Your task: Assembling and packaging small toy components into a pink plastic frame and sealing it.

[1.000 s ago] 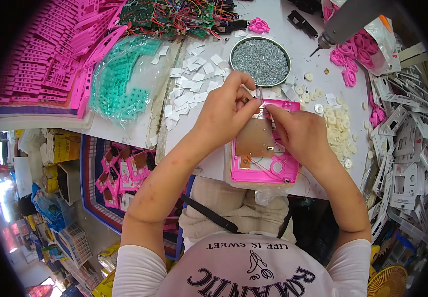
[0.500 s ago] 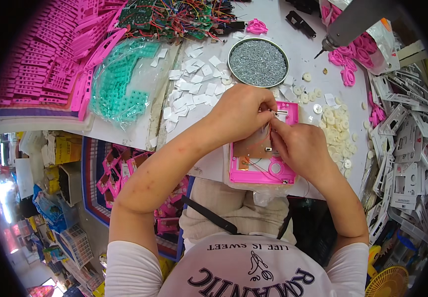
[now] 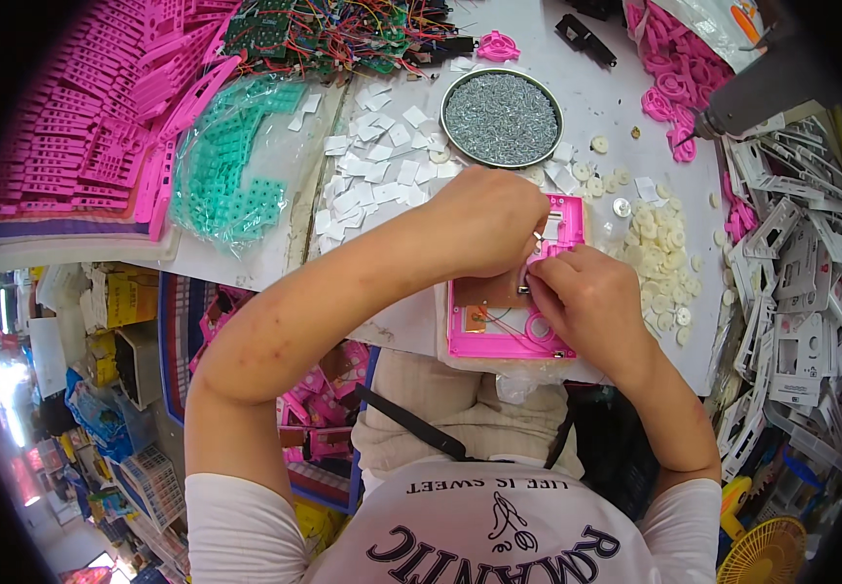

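Note:
A pink plastic casing [image 3: 509, 346] lies in front of me on the near edge of the table, its inner side up. Inside it sits a brown circuit board [image 3: 487, 291] with thin wires and a small metal-cased part. My left hand [image 3: 499, 219] reaches over the casing's far part, fingers pinched; a small pale or metallic bit shows at the fingertips. Over the casing's right side, my right hand [image 3: 591, 297] has its fingers bent and thumb drawn in close to the board. What either hand pinches is hidden or too small to name.
A round tin of screws [image 3: 502, 117] stands beyond the casing, among white squares [image 3: 372, 180]. Cream plastic wheels [image 3: 662, 253] lie to the right. An electric screwdriver [image 3: 762, 97] hangs at upper right. Teal keypads [image 3: 231, 165], pink parts [image 3: 80, 127] and wired boards [image 3: 333, 34] fill the left and back.
My left forearm and elbow have swung left and nearer to me. My hands have drawn slightly apart over the casing. The hanging screwdriver has moved right and lower.

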A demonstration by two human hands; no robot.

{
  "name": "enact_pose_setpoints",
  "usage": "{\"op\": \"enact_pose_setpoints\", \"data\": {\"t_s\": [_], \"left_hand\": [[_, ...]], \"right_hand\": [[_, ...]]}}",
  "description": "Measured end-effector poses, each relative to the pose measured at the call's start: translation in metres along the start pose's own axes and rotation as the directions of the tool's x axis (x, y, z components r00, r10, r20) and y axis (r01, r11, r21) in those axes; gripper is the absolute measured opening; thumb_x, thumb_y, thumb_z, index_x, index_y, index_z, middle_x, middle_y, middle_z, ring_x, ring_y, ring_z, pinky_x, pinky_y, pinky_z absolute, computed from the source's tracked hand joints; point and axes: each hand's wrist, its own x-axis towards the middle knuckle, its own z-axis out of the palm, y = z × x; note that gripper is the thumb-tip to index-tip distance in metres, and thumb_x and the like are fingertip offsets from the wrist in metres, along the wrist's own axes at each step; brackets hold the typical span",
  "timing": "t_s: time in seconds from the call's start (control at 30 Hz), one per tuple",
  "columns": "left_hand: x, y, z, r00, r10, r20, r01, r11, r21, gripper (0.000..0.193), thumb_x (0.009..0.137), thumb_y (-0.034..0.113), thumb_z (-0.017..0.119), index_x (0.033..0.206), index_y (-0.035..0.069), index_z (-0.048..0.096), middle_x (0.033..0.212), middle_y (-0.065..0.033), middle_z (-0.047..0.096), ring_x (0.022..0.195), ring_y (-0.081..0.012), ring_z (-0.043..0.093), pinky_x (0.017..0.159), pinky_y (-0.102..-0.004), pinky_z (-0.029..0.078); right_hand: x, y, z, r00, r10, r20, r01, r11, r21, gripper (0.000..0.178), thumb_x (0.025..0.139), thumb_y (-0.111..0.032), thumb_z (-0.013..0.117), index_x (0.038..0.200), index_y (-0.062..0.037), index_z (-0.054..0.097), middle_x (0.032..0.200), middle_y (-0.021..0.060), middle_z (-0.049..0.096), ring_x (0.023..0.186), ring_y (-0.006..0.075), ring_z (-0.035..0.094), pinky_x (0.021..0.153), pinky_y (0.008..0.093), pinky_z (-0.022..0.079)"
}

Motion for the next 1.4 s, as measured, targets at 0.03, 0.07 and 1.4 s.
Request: {"op": "enact_pose_setpoints", "data": {"t_s": [0.03, 0.07, 1.4], "left_hand": [[0.004, 0.004, -0.006, 0.995, -0.034, 0.091, 0.029, 0.998, 0.047, 0.016, 0.081, 0.015, 0.067, 0.09, 0.003, 0.072, 0.087, -0.0165, 0.07, 0.089, -0.0338, 0.069, 0.08, -0.0452, 0.054], [0.008, 0.01, -0.011, 0.987, -0.056, 0.151, 0.04, 0.993, 0.108, 0.016, 0.08, 0.015, 0.067, 0.089, 0.002, 0.072, 0.086, -0.0171, 0.07, 0.089, -0.0336, 0.069, 0.08, -0.0447, 0.054], [0.007, -0.003, -0.001, 0.995, -0.099, 0.01, 0.099, 0.99, -0.098, 0.012, 0.08, 0.014, 0.074, 0.088, 0.004, 0.074, 0.087, -0.0151, 0.073, 0.086, -0.0339, 0.07, 0.076, -0.0443, 0.056]], "right_hand": [[0.0, 0.0, -0.001, 1.0, 0.004, -0.008, -0.004, 1.0, 0.006, 0.01, 0.079, -0.013, 0.074, 0.079, -0.0086, 0.065, 0.07, 0.005, 0.064, 0.069, 0.0249, 0.064, 0.058, 0.0385, 0.052], [-0.001, 0.001, 0.0, 1.0, 0.009, -0.015, -0.009, 1.0, 0.015, 0.01, 0.079, -0.013, 0.074, 0.078, -0.0084, 0.065, 0.07, 0.0052, 0.064, 0.069, 0.025, 0.065, 0.058, 0.0383, 0.052], [0.012, 0.012, 0.005, 0.991, 0.11, -0.073, -0.098, 0.984, 0.148, 0.011, 0.08, -0.004, 0.074, 0.087, -0.0025, 0.066, 0.091, 0.0096, 0.063, 0.089, 0.0325, 0.056, 0.076, 0.0419, 0.048]]}}
